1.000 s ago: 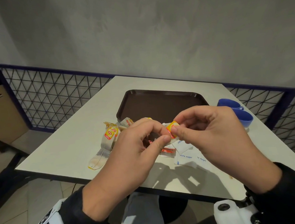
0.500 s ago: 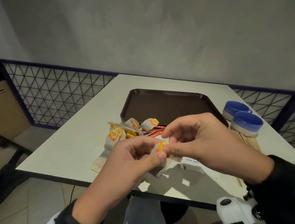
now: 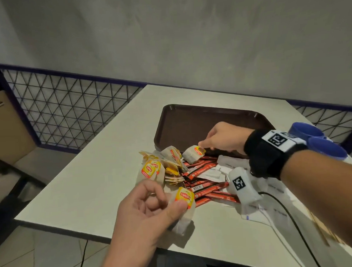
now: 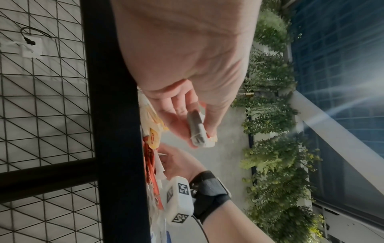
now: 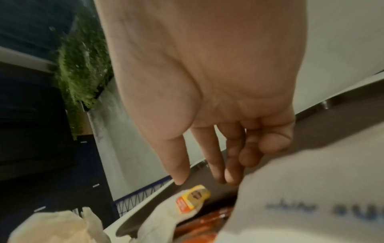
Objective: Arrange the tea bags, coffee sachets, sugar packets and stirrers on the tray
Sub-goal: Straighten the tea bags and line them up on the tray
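The left hand [image 3: 146, 213] sat at about seven o'clock from the pile, thumb and curled fingers pinching a tea bag [image 3: 184, 201] by its yellow tag end, the paper pouch hanging down just over the table [image 3: 88, 187] near its front edge. In the left wrist view that same bag [image 4: 197, 129] lay clamped between thumb and fingertips.

Over at one o'clock from the pile, the right hand [image 3: 225, 139] reached in low at the tray's near rim, fingertips right at a second tea bag [image 3: 193, 153]. The right wrist view showed the fingers [image 5: 216, 157] hanging fairly straight just above that bag's [image 5: 192, 199] tag; whether they touched it, I could not tell, and nothing was gripped.

The brown tray [image 3: 190, 122] lay at twelve o'clock, its visible floor bare. The heap lay on the table against the tray's near edge: more tea bags [image 3: 152, 170] at nine o'clock of the heap, red coffee sachets [image 3: 205, 184] in the middle, white sugar packets [image 3: 213, 173] toward three o'clock, partly under the right wrist strap [image 3: 266, 153]. Wooden stirrers [image 3: 324, 235] lay at four o'clock near the table's right edge, blurred. Two blue cups [image 3: 323, 145] stood at two o'clock, beside the tray.
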A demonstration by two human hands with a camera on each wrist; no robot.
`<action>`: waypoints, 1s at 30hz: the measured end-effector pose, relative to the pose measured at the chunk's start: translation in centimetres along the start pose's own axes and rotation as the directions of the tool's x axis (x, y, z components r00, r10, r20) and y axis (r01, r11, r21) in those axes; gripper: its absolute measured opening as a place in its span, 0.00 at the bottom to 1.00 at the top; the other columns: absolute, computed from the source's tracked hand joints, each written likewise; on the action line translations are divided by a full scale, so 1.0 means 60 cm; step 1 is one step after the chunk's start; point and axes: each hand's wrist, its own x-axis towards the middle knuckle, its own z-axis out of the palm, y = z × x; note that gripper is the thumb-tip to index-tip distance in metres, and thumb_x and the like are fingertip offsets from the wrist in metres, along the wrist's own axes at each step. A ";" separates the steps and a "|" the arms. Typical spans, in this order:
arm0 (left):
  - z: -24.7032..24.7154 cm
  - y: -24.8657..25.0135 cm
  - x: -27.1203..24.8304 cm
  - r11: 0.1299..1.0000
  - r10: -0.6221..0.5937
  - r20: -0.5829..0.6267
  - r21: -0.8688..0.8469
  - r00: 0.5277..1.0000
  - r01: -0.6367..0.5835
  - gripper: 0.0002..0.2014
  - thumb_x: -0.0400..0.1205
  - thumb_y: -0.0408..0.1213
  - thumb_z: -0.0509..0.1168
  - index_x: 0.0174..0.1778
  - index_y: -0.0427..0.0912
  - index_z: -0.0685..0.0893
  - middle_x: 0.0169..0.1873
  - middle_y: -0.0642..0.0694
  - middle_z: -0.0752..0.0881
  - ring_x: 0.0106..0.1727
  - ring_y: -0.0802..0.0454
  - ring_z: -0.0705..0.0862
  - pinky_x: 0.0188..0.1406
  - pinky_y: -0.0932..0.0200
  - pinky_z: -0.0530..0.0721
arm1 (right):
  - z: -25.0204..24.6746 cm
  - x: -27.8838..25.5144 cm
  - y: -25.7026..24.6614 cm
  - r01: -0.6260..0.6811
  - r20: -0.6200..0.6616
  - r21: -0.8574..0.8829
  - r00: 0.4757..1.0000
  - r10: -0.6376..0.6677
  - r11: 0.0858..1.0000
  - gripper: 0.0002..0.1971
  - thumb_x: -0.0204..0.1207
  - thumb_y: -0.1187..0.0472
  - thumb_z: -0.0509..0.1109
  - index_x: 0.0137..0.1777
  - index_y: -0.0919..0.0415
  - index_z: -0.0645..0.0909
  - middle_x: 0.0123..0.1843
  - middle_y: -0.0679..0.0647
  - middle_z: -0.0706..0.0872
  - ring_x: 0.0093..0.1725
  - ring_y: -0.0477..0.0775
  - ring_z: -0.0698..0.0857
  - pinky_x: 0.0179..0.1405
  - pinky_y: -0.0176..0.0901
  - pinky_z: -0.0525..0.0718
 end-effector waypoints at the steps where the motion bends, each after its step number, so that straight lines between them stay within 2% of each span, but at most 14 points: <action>1: 0.001 0.001 0.000 1.000 -0.006 -0.003 0.005 1.000 0.006 0.21 0.54 0.27 0.89 0.26 0.45 0.82 0.23 0.37 0.86 0.23 0.50 0.84 0.20 0.61 0.82 | 0.006 0.008 -0.001 -0.025 0.032 -0.015 0.999 0.025 1.000 0.17 0.81 0.46 0.74 0.58 0.58 0.88 0.52 0.52 0.90 0.53 0.50 0.86 0.41 0.41 0.80; 2: 0.003 0.002 0.000 1.000 -0.010 -0.008 0.004 1.000 0.010 0.20 0.53 0.25 0.89 0.25 0.43 0.83 0.21 0.38 0.84 0.22 0.52 0.82 0.20 0.63 0.81 | 0.010 0.012 -0.002 -0.040 0.047 -0.009 0.998 0.040 0.999 0.16 0.81 0.47 0.75 0.59 0.59 0.88 0.52 0.52 0.90 0.52 0.49 0.86 0.38 0.40 0.78; 5: 0.006 -0.002 0.002 1.000 -0.016 -0.025 -0.016 1.000 0.015 0.11 0.56 0.26 0.81 0.26 0.37 0.84 0.20 0.40 0.84 0.20 0.54 0.83 0.20 0.66 0.81 | 0.016 0.016 -0.005 -0.044 0.041 0.056 0.998 0.042 0.997 0.11 0.80 0.54 0.77 0.56 0.61 0.88 0.52 0.54 0.90 0.49 0.49 0.86 0.35 0.39 0.76; 8: 0.004 -0.007 0.005 1.000 -0.003 -0.043 0.010 0.999 0.004 0.08 0.56 0.29 0.80 0.26 0.39 0.88 0.21 0.43 0.85 0.23 0.54 0.85 0.24 0.66 0.83 | 0.012 0.009 -0.003 -0.013 0.060 0.130 0.998 0.005 0.991 0.06 0.79 0.59 0.78 0.50 0.61 0.88 0.51 0.55 0.91 0.48 0.50 0.86 0.37 0.39 0.77; 12: 0.003 -0.011 0.004 0.998 0.035 -0.063 0.050 0.997 -0.032 0.07 0.59 0.32 0.81 0.32 0.41 0.93 0.23 0.43 0.86 0.26 0.55 0.86 0.27 0.66 0.84 | -0.001 -0.014 -0.003 0.117 -0.010 0.204 0.993 -0.118 0.972 0.06 0.77 0.60 0.80 0.50 0.60 0.89 0.45 0.56 0.91 0.44 0.51 0.84 0.45 0.45 0.83; 15: 0.005 -0.012 0.002 0.998 0.051 -0.086 0.039 0.995 -0.048 0.08 0.62 0.33 0.80 0.37 0.41 0.95 0.28 0.41 0.91 0.29 0.55 0.89 0.28 0.67 0.84 | -0.019 -0.052 -0.016 0.260 -0.106 0.145 0.963 -0.246 0.955 0.04 0.76 0.60 0.80 0.47 0.59 0.89 0.41 0.54 0.93 0.37 0.45 0.86 0.36 0.38 0.85; 18: 0.007 -0.014 -0.001 0.995 0.078 -0.089 0.071 0.993 -0.071 0.04 0.69 0.33 0.80 0.39 0.41 0.95 0.32 0.41 0.93 0.32 0.55 0.89 0.30 0.68 0.83 | -0.044 -0.108 -0.037 0.393 -0.141 0.030 0.912 -0.386 0.919 0.04 0.74 0.59 0.82 0.44 0.57 0.89 0.35 0.54 0.92 0.31 0.42 0.84 0.29 0.31 0.79; 20: 0.005 -0.016 -0.003 0.991 0.099 -0.089 0.102 0.991 -0.090 0.03 0.75 0.31 0.78 0.41 0.42 0.96 0.32 0.46 0.93 0.33 0.59 0.88 0.31 0.70 0.81 | -0.058 -0.153 -0.051 0.458 -0.106 0.005 0.884 -0.455 0.889 0.05 0.73 0.58 0.83 0.43 0.56 0.90 0.34 0.54 0.91 0.31 0.43 0.84 0.29 0.30 0.78; 22: 0.002 -0.019 -0.003 0.987 0.114 -0.091 0.122 0.989 -0.102 0.04 0.78 0.30 0.77 0.44 0.43 0.96 0.31 0.51 0.92 0.33 0.62 0.86 0.32 0.71 0.80 | -0.064 -0.194 -0.063 0.507 -0.033 0.061 0.862 -0.506 0.860 0.06 0.71 0.59 0.83 0.44 0.57 0.90 0.35 0.56 0.92 0.33 0.47 0.85 0.32 0.32 0.81; 24: 0.000 -0.023 -0.001 0.986 0.127 -0.104 0.119 0.986 -0.114 0.04 0.79 0.29 0.76 0.46 0.41 0.96 0.26 0.55 0.88 0.29 0.62 0.82 0.31 0.70 0.79 | -0.060 -0.226 -0.071 0.522 0.072 0.136 0.842 -0.534 0.842 0.08 0.69 0.60 0.84 0.45 0.59 0.91 0.37 0.58 0.92 0.36 0.50 0.87 0.39 0.40 0.84; 25: -0.002 -0.026 0.000 0.984 0.138 -0.111 0.126 0.984 -0.124 0.05 0.80 0.29 0.75 0.47 0.40 0.96 0.25 0.54 0.86 0.28 0.61 0.80 0.30 0.69 0.78 | -0.053 -0.236 -0.075 0.520 0.132 0.163 0.831 -0.541 0.839 0.09 0.68 0.60 0.84 0.46 0.59 0.91 0.38 0.59 0.93 0.37 0.51 0.87 0.41 0.46 0.84; 27: -0.002 -0.026 0.000 0.981 0.145 -0.105 0.145 0.984 -0.129 0.06 0.82 0.30 0.74 0.49 0.41 0.96 0.27 0.43 0.88 0.32 0.56 0.82 0.33 0.65 0.79 | -0.031 -0.246 -0.079 0.512 0.219 0.175 0.812 -0.540 0.841 0.10 0.68 0.60 0.85 0.47 0.59 0.91 0.40 0.59 0.93 0.38 0.54 0.88 0.43 0.52 0.84; 28: -0.003 -0.025 -0.001 0.982 0.141 -0.093 0.139 0.986 -0.127 0.07 0.83 0.30 0.73 0.49 0.41 0.97 0.33 0.38 0.92 0.36 0.54 0.85 0.36 0.63 0.81 | -0.018 -0.245 -0.080 0.516 0.226 0.152 0.812 -0.538 0.843 0.09 0.69 0.61 0.85 0.47 0.58 0.91 0.40 0.58 0.93 0.38 0.53 0.89 0.43 0.53 0.86; 30: -0.005 -0.025 -0.005 0.987 0.128 -0.077 0.107 0.989 -0.119 0.07 0.83 0.31 0.73 0.48 0.42 0.97 0.42 0.37 0.95 0.44 0.50 0.90 0.43 0.57 0.85 | 0.009 -0.236 -0.079 0.540 0.176 0.050 0.823 -0.540 0.840 0.08 0.70 0.60 0.85 0.47 0.55 0.91 0.39 0.54 0.93 0.37 0.50 0.90 0.44 0.54 0.89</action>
